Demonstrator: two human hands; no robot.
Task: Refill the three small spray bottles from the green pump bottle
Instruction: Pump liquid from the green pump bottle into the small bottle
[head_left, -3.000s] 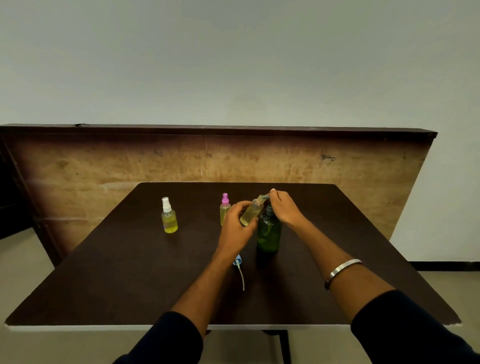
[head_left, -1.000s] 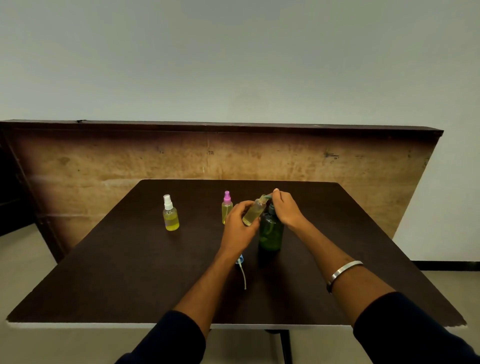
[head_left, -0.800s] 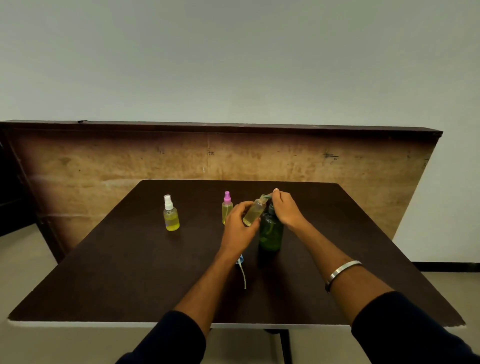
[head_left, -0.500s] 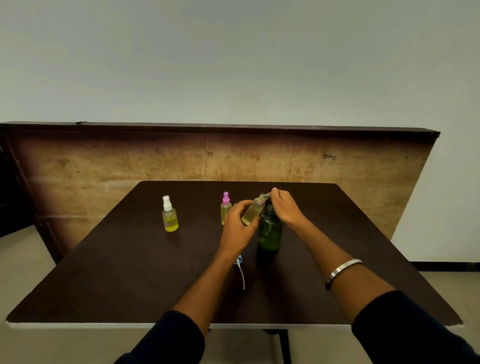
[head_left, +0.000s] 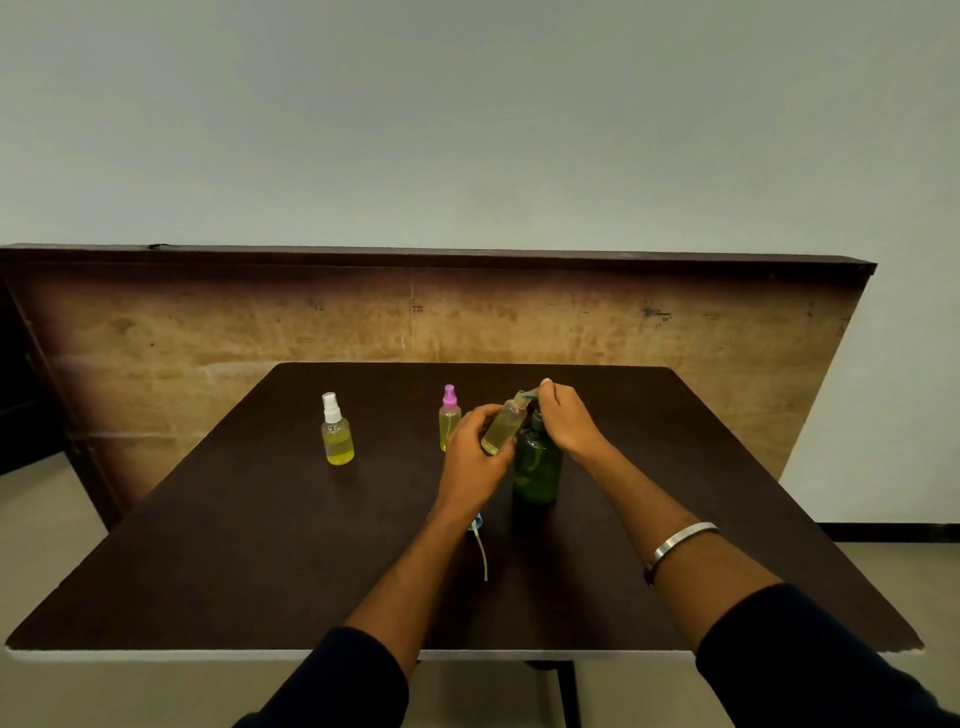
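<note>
The green pump bottle (head_left: 537, 470) stands upright mid-table. My right hand (head_left: 566, 418) sits on its pump head, fingers curled round it, the spout poking out to the left. My left hand (head_left: 475, 457) grips an uncapped small bottle (head_left: 503, 427), tilted so that its open neck meets the spout. Its blue spray cap with dip tube (head_left: 480, 540) lies on the table under my left wrist. A pink-capped spray bottle (head_left: 449, 423) stands just behind my left hand. A white-capped spray bottle (head_left: 336, 431), with yellow liquid in it, stands further left.
The dark brown table (head_left: 234, 545) ends in a pale front edge close to me. A wooden panel (head_left: 260, 332) rises behind its far edge. A metal bangle (head_left: 675, 545) circles my right wrist.
Both hands stay at the pump bottle and the tilted small bottle. Only the camera view shifts slightly.
</note>
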